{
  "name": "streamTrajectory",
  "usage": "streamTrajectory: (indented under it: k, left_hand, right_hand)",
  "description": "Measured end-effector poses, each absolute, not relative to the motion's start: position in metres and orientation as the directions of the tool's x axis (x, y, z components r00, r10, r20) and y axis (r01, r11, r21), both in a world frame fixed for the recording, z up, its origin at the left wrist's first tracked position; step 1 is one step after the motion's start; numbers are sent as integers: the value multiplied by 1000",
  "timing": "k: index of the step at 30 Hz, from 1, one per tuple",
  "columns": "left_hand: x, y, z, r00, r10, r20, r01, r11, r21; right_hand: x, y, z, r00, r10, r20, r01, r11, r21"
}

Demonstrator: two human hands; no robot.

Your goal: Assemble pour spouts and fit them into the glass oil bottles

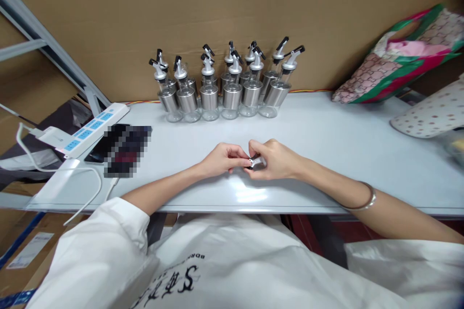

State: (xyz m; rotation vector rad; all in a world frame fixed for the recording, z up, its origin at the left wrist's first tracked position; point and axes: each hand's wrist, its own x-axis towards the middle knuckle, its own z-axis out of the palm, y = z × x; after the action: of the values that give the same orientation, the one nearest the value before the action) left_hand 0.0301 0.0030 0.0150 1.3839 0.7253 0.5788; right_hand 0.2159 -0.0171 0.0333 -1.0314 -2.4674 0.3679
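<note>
Above the front part of the white table, both my hands meet on a small silver and black pourer top (257, 162), much like the spouts on the bottles behind it. My right hand (277, 160) is closed around its silver body. The fingertips of my left hand (225, 160) pinch its dark end, and part of the piece is hidden by fingers. Beyond my hands, several glass oil bottles (232, 99) with steel sleeves stand upright in two rows. Each visible bottle carries a silver pourer with a black flip lever.
A power strip (94, 129) with a plugged-in white charger (54, 137) lies at the left, beside a dark phone (105, 147) and cable. A patterned bag (395, 65) and a dotted white roll-like object (431, 112) occupy the right side. Cardboard (232, 5) backs the table (319, 130).
</note>
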Motion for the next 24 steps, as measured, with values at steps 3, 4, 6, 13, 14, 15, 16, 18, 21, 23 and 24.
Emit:
streamTrajectory:
  k: [3,4,6,13,14,15,16,18,21,23,24]
  left_hand:
    - [29,5,17,661,741,-117,36,124,992]
    - [28,6,18,666,737,-117,28,132,991]
    - [27,8,20,687,715,-128,21,156,988]
    - [24,14,25,738,653,-170,9,243,970]
    - [24,15,24,734,657,-172,10,243,970]
    - [23,15,24,730,661,-172,10,241,970]
    - [23,15,23,728,665,-170,10,237,972]
    - [22,16,22,731,664,-160,10,224,974]
    - [22,16,22,740,654,-154,14,214,977]
    - [22,16,22,740,654,-156,15,216,976]
    - [22,16,22,739,655,-158,16,217,976]
  right_hand:
    - [217,-17,35,-625,707,331,591,706,-391]
    - [217,-17,36,-624,705,337,589,708,-389]
    - [219,-17,37,-621,706,340,592,707,-386]
    - [222,-14,34,-612,694,379,572,719,-393]
    - [222,-13,34,-613,686,392,564,727,-391]
    - [222,-13,34,-615,677,405,553,736,-390]
    - [222,-12,34,-616,668,417,541,744,-393]
    - [223,-12,34,-617,658,431,516,752,-410]
    - [223,-12,35,-625,656,424,483,751,-450]
    - [222,-12,36,-627,656,420,470,748,-468]
    - [222,-12,36,-626,656,422,465,748,-473]
